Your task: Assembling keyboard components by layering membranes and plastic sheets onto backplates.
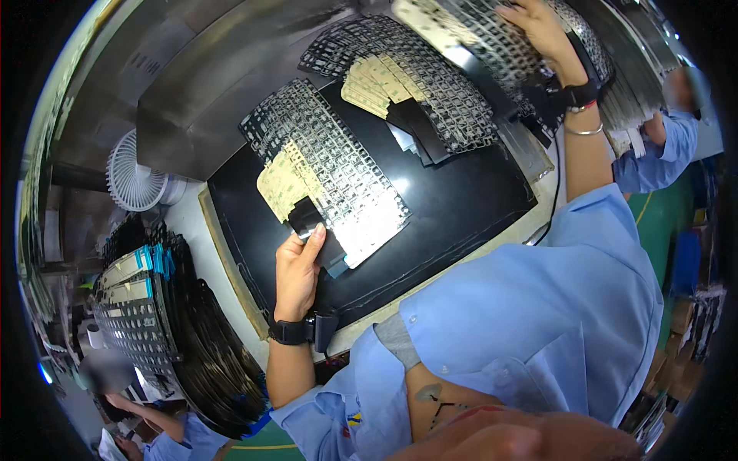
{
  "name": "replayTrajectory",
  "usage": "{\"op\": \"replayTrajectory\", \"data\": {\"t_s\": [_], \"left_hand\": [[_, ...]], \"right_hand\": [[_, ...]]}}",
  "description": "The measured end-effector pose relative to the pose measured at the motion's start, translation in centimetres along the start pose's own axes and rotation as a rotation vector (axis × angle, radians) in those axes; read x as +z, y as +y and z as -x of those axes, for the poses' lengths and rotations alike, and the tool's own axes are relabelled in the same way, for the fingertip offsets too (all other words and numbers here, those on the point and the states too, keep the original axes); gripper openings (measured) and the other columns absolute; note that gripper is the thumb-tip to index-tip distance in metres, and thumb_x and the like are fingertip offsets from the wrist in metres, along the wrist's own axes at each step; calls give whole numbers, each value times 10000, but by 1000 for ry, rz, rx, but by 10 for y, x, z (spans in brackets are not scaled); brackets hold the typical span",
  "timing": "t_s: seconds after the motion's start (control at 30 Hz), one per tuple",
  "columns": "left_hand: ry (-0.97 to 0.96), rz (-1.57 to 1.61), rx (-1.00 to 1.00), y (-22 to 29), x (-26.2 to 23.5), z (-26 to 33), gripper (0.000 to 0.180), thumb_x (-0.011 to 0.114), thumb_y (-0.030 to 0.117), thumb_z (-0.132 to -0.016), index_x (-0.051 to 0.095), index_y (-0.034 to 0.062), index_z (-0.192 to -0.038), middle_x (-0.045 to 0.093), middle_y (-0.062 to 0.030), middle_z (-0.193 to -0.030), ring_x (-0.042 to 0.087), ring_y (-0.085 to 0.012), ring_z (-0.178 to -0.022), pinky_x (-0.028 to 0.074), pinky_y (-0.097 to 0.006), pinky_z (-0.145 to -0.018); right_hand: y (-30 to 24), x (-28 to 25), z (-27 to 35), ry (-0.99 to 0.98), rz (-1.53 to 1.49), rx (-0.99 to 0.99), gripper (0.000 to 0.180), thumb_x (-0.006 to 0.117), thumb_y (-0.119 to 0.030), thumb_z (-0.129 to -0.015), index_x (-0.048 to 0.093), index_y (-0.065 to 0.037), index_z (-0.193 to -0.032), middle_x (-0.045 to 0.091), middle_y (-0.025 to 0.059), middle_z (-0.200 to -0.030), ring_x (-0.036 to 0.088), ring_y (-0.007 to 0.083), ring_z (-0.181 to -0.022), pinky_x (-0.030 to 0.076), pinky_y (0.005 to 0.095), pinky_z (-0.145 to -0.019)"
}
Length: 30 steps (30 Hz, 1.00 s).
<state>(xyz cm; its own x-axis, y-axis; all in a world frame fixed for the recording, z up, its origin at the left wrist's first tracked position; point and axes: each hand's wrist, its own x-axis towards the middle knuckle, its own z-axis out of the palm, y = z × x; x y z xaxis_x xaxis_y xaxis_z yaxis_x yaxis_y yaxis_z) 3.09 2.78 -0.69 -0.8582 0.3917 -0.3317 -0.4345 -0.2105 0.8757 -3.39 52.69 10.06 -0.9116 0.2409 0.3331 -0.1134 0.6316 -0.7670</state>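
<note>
Fingers point(307, 244) pinching one keyboard frame point(327, 165)

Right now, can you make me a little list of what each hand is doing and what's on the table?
left hand: grips the lower corner of a perforated keyboard sheet, thumb on top
right hand: reaches far forward, pressed on a stack of similar sheets
wrists: black strap on each
work surface: black mat
between hands: another perforated sheet with tan strips
left side: white fan, pile of dark sheets
others: a co-worker's blue sleeve
</note>
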Motion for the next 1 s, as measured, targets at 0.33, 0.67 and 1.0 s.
{"op": "replayTrajectory", "data": {"t_s": [0.33, 0.67, 1.0], "left_hand": [[18, -16, 18, -3, -5, 2, 195, 588, 150, -931, 633, -3, -1043, 673, -56, -971, 605, -71, -792, 486, -224, -712], [18, -46, -5, -1, -4, -1, 203, 599, 166, -927, 638, 2, -1040, 673, -42, -947, 602, -64, -780, 487, -220, -698], [-12, -31, -14, -2, -4, 3, 201, 599, 148, -923, 630, -2, -1054, 673, -57, -976, 614, -83, -809, 496, -244, -743]], "right_hand": [[120, 66, 22, -306, 617, -115, 806, 605, -521, -831, 264, -160, -1465, 370, 246, -1417, 331, 397, -1325, 244, 454, -1099], [29, 92, 31, -159, 353, -170, 725, 615, -435, -848, 366, -8, -1380, 465, 259, -1325, 472, 378, -1210, 379, 410, -1013], [28, 163, -26, -346, 599, -25, 1110, 558, -775, -681, 336, 62, -1374, 508, 338, -1222, 505, 410, -1175, 399, 422, -995]]}}
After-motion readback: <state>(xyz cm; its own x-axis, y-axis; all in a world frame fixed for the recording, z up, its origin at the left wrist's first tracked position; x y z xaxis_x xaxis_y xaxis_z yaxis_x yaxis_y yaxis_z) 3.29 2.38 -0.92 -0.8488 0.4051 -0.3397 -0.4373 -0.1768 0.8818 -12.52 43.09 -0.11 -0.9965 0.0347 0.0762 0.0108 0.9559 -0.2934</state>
